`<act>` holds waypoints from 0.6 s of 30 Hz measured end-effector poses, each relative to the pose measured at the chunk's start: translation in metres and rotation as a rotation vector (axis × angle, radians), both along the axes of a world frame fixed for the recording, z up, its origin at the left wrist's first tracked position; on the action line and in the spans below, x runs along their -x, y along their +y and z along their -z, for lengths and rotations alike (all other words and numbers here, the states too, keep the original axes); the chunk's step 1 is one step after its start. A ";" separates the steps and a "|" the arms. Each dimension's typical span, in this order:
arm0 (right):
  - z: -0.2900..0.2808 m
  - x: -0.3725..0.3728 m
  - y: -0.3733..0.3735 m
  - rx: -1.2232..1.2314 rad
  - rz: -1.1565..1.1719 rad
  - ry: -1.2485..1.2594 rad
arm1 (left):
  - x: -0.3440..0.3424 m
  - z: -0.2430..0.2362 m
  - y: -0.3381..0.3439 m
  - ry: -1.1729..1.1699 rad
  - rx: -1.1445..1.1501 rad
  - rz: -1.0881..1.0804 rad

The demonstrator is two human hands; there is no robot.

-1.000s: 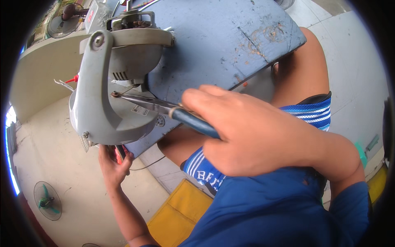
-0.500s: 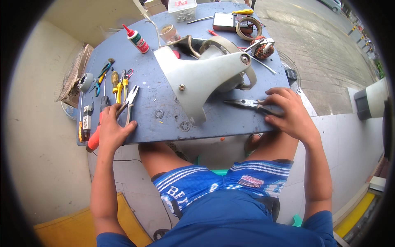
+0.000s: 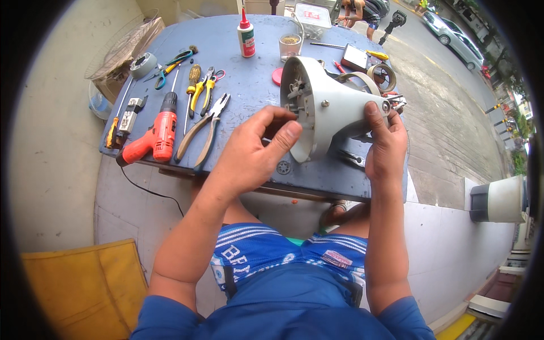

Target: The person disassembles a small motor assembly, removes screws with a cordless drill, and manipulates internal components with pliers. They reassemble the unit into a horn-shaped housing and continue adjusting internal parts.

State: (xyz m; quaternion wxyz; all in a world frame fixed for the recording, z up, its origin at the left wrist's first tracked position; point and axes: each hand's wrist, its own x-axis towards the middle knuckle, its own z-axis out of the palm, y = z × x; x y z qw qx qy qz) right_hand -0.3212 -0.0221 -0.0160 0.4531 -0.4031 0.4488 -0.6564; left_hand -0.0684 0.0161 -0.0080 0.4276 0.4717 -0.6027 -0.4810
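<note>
A white fan housing (image 3: pixel 340 93) stands tilted over the table, its hollow side facing left. Inside the hollow, switch parts and wiring (image 3: pixel 300 99) show. My right hand (image 3: pixel 386 141) grips the narrow right end of the housing, thumb on top. My left hand (image 3: pixel 252 144) is at the hollow's edge, thumb and fingers apart, fingertips just by the inner parts; whether they touch is unclear. Partly hidden behind the housing are the needle-nose pliers (image 3: pixel 352 157). Combination pliers (image 3: pixel 207 130) lie left of my left hand, beside a red cordless drill (image 3: pixel 161 133).
Screwdrivers, yellow-handled pliers (image 3: pixel 203 93) and scissors (image 3: pixel 164 73) lie on the blue table's left side. Toward the back are a glue bottle (image 3: pixel 246 38), a cup (image 3: pixel 290 46) and a clear tub (image 3: pixel 313 21). A tape roll (image 3: pixel 381 77) sits at far right.
Both hands have left the pliers and come to the fan housing. The housing has been turned, so its hollow inside now faces left. The whole view has shifted.
</note>
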 end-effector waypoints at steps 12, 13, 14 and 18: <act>-0.077 0.016 -0.050 0.372 0.302 0.185 | -0.022 0.086 -0.010 -0.894 0.750 0.005; -0.078 0.013 -0.052 0.446 0.290 0.139 | -0.033 0.082 -0.025 -0.912 0.738 -0.043; -0.077 0.011 -0.053 0.468 0.288 0.140 | -0.043 0.077 -0.037 -0.939 0.712 -0.101; -0.054 0.005 -0.061 0.544 0.178 0.094 | -0.069 0.069 -0.063 -0.745 0.535 -0.169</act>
